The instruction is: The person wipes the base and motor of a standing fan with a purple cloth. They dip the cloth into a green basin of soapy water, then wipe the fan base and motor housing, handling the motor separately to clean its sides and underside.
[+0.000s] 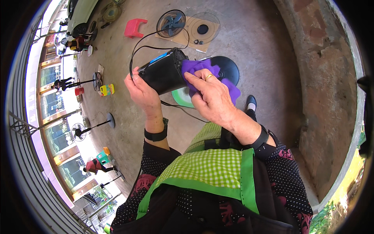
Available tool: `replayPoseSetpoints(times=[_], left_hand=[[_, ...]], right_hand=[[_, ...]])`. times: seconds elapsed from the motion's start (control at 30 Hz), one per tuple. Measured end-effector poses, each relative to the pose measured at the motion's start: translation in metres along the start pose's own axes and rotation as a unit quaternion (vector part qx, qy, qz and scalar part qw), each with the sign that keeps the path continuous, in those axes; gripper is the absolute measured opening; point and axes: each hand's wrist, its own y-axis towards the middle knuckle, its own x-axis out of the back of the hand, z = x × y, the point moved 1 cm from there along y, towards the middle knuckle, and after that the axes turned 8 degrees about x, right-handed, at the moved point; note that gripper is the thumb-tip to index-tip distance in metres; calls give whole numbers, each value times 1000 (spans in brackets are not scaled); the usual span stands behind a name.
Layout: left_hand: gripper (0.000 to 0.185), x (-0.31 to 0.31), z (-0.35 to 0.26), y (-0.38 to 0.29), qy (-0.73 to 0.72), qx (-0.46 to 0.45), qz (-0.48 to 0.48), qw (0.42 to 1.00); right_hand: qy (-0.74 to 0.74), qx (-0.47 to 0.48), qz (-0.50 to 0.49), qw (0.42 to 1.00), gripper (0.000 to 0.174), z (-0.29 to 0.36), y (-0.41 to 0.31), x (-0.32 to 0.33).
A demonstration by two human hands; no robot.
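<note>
My left hand [143, 92] supports a black plastic housing [160, 73], apparently part of an electric fan, from its left end. A blue strip runs along the housing's upper edge, and a black power cord [141, 48] loops up from it. In my right hand [214, 98] a crumpled purple cloth [201, 66] is pressed against the housing's right end. The cloth hides part of that end. Behind the cloth are a dark round fan base [232, 71] and a green-rimmed basin [178, 99], both partly covered.
A fan cage with blue blades [173, 24] and a wire guard [214, 22] lie on cardboard [181, 36] ahead. Nearby stands a red plastic stool [134, 28]. A yellow jug [107, 89], stand fans [94, 127] and several people are leftward. A low wall [324, 87] runs along the right.
</note>
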Motion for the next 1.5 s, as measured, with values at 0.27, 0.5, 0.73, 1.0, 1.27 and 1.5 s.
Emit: replayPoseSetpoints(times=[0.27, 0.5, 0.73, 1.0, 1.27, 1.5], left_hand=[[33, 0, 3, -2, -13, 4, 2, 1000], [33, 4, 6, -3, 0, 9, 3, 1000], [29, 4, -2, -8, -49, 13, 2, 999], [28, 3, 7, -4, -25, 18, -16, 999], [36, 5, 19, -4, -169, 24, 26, 985], [25, 18, 15, -8, -68, 36, 2, 997]], right_hand=[[-39, 50, -22, 998, 52, -35, -9, -16], [-51, 16, -40, 998, 44, -85, -34, -38], [127, -152, -138, 970, 42, -116, -38, -12], [25, 74, -89, 993, 47, 24, 39, 67], [-233, 254, 171, 923, 55, 65, 71, -45], [-389, 172, 104, 899, 54, 45, 84, -81]])
